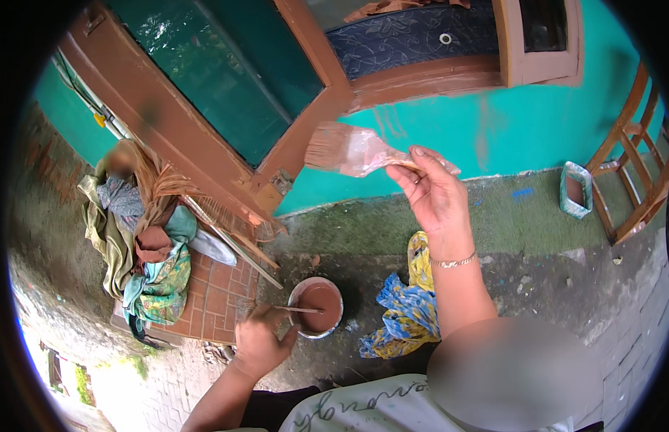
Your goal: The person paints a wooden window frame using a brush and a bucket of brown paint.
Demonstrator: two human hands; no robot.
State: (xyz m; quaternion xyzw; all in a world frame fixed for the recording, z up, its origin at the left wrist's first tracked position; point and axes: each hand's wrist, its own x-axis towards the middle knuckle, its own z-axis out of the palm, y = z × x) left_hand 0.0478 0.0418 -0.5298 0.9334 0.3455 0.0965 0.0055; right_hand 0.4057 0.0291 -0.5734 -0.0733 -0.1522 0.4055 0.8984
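My right hand is closed round the handle of a wide paintbrush, held up in front of the turquoise wall. The brush's bristles point left and look brown with paint; its middle is smeared whitish pink. Lower down, my left hand is closed on a thin stick. The stick's far end lies in the brown paint of a round bucket on the ground. Part of the stick is hidden by my fingers.
A brown-framed glass door slants at the upper left. Cloths and a broom are heaped on the tiled step at left. Blue-yellow fabric lies beside my right forearm. Far right are a square paint tub and wooden frame.
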